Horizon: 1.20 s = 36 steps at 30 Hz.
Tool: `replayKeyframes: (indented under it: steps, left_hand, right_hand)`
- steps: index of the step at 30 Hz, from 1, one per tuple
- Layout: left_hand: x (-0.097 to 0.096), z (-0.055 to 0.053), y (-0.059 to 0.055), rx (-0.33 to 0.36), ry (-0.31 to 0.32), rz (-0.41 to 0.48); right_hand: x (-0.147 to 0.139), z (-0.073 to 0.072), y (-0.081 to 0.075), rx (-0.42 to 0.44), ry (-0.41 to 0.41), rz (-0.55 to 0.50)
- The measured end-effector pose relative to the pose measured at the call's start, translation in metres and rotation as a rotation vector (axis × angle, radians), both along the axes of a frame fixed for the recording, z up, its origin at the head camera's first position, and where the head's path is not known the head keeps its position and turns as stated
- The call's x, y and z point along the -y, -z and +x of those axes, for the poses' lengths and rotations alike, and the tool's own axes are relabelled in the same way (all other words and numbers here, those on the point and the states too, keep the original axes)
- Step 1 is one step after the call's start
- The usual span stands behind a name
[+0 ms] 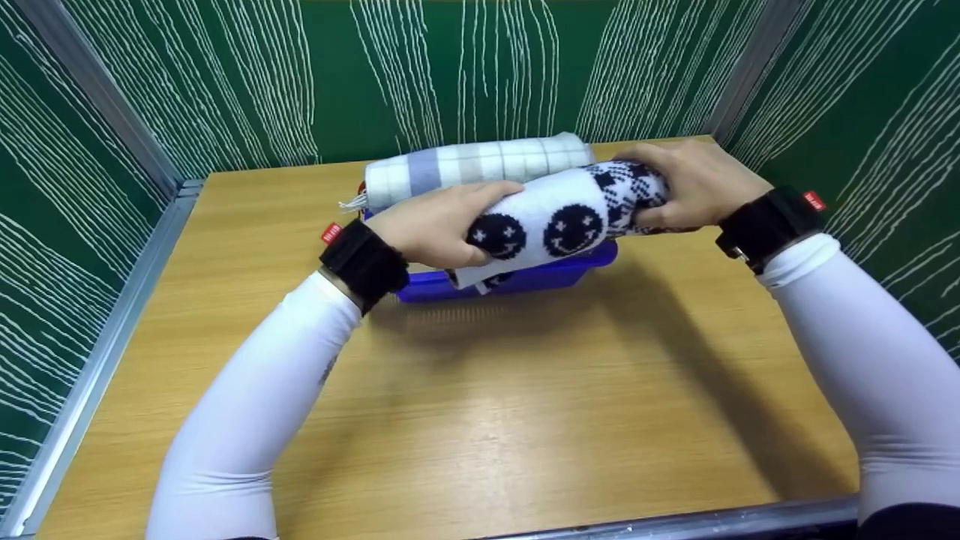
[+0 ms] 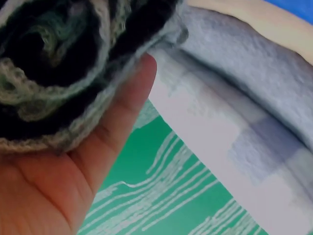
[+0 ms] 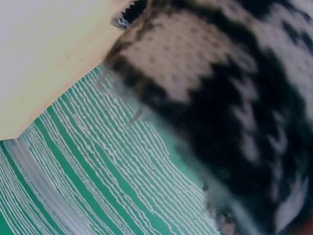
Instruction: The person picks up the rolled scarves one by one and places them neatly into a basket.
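A rolled-up black-and-white knitted scarf (image 1: 559,214) with smiley faces and a checked end is held over a blue plastic basket (image 1: 525,282). My left hand (image 1: 442,223) grips its left end, thumb on the near side. Around the checked right end curls my right hand (image 1: 701,184). The left wrist view shows the spiral end of the roll (image 2: 54,63) against the left palm (image 2: 44,196). In the right wrist view the patterned knit (image 3: 230,93) fills much of the picture, mostly hiding the hand. Whether the roll touches the basket I cannot tell.
Behind the held roll, a pale plaid roll (image 1: 480,169) with a fringed left end lies at the basket's far side. The wooden table (image 1: 480,420) is bounded by green walls (image 1: 510,67) with white wavy lines. A metal edge (image 1: 675,521) runs along the front.
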<state>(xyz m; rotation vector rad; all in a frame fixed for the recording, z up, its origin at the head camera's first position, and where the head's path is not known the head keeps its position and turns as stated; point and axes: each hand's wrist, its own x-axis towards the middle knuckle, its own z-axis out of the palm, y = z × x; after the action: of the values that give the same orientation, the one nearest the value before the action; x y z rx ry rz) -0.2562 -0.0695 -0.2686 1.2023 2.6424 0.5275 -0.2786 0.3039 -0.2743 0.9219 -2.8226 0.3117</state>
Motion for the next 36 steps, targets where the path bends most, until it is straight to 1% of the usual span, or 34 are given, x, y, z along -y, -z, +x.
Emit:
replayKeyframes:
  steps: [3,6,10,14,20,24,30,36]
  left_hand:
    - [0.008,-0.003,0.0,0.049,-0.008,0.017]
    - [0.015,-0.006,0.0,0.077,-0.021,0.018]
    - [0.024,-0.01,0.001,0.086,-0.026,0.016]
    - [0.031,-0.013,0.0,0.124,-0.047,0.02]
    - [0.044,-0.017,-0.003,0.222,-0.116,0.024]
    - [0.052,-0.022,-0.001,0.264,-0.152,0.041]
    - [0.061,-0.028,0.002,0.295,-0.174,0.063]
    - [0.07,-0.035,0.005,0.28,-0.173,0.057]
  right_hand:
    - [0.006,0.001,0.0,0.036,0.026,0.015]
    - [0.013,0.001,0.0,0.081,0.045,0.015]
    - [0.02,-0.001,0.0,0.11,0.03,0.009]
    - [0.026,-0.003,-0.001,0.127,0.018,0.007]
    - [0.035,-0.004,0.0,0.147,0.002,-0.006]
    - [0.042,-0.006,0.001,0.145,-0.011,0.003]
    - [0.05,-0.007,0.003,0.156,-0.006,0.019]
    - [0.057,-0.008,0.004,0.158,-0.006,0.042]
